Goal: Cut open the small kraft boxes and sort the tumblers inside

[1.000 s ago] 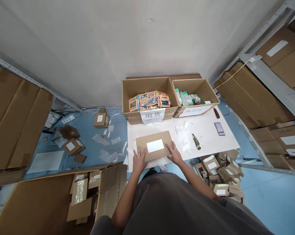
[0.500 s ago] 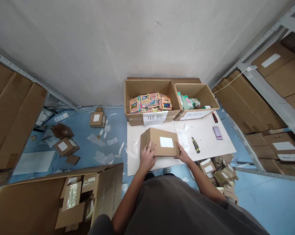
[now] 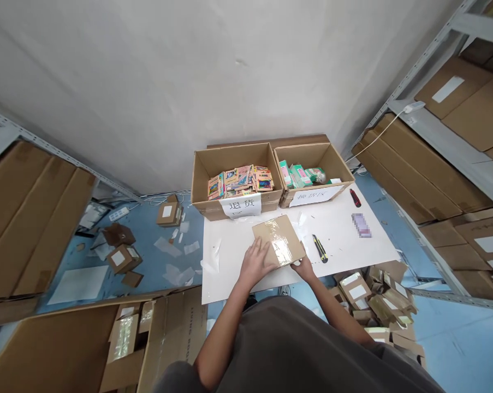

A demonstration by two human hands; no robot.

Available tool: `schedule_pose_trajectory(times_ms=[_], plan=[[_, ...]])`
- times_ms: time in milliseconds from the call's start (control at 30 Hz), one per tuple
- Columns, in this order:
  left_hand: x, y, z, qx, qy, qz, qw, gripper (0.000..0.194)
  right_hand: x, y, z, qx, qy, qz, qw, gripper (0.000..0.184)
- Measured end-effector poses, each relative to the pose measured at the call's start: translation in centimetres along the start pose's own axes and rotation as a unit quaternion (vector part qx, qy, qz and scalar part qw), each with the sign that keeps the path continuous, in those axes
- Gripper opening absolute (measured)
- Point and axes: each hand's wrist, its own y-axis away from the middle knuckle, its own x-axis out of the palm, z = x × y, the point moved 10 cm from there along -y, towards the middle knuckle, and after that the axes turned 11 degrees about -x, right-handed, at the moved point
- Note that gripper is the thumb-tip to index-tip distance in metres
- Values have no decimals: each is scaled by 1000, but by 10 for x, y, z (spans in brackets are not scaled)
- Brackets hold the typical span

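Observation:
A small brown cardboard parcel (image 3: 278,240) lies on the white table (image 3: 340,243), its taped side up with shiny clear tape across it. My left hand (image 3: 257,262) rests flat on the parcel's near left part, fingers spread. My right hand (image 3: 303,267) grips the parcel's near right corner, fingers curled under its edge. A yellow-and-black utility knife (image 3: 320,248) lies just right of the parcel.
Two open cartons stand at the table's back: one with colourful packs (image 3: 237,177), one with green boxes (image 3: 312,169). A red cutter (image 3: 355,197) and a purple item (image 3: 361,225) lie at right. Small parcels are heaped on the floor at right (image 3: 377,297) and left (image 3: 123,256). A big open carton (image 3: 107,338) stands near left. Shelves of boxes line both sides.
The parcel has been turned over: its white label faced up before, now the taped side faces up. Both hands followed it round and my view shifted slightly.

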Motion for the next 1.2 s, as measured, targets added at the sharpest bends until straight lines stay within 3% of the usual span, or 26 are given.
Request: schedule_pose_trajectory(times_ms=[100, 200, 267, 367, 500, 567, 667, 733, 833, 967, 1100, 1200], plan=[[16, 10, 0, -14, -11, 13, 1000, 91, -25, 0, 14, -29, -60, -3, 998, 110], [32, 16, -6, -42, 3, 13, 999, 101, -37, 1, 24, -41, -93, 19, 995, 103], [35, 18, -5, -77, 59, -1, 995, 92, -40, -2, 30, -46, -113, 41, 992, 97], [24, 14, 3, -110, 149, -38, 982, 76, -49, -18, 46, -61, -127, 61, 988, 89], [-11, -7, 38, -186, 236, -146, 942, 89, -64, -68, 61, -34, -92, 17, 995, 78], [-14, -26, 60, -239, 266, -165, 919, 93, -53, -95, 60, 7, -37, 21, 999, 66], [4, -57, 83, -285, 268, -129, 911, 95, -6, -122, 54, 46, 11, 116, 992, 60], [19, -67, 92, -297, 252, -97, 916, 100, 23, -125, 48, 52, -2, 161, 986, 64], [33, -51, 99, -306, 221, -97, 921, 98, 37, -109, 32, 50, -40, 158, 985, 71], [55, 12, 90, -264, 184, -88, 943, 104, 18, -55, 16, -8, -93, 134, 987, 87], [105, 73, 73, -210, 209, 39, 954, 138, 23, 14, 9, -38, -165, 242, 955, 113], [102, 86, 73, -224, 243, 27, 943, 123, 16, 26, 17, -18, -179, 233, 956, 116]])
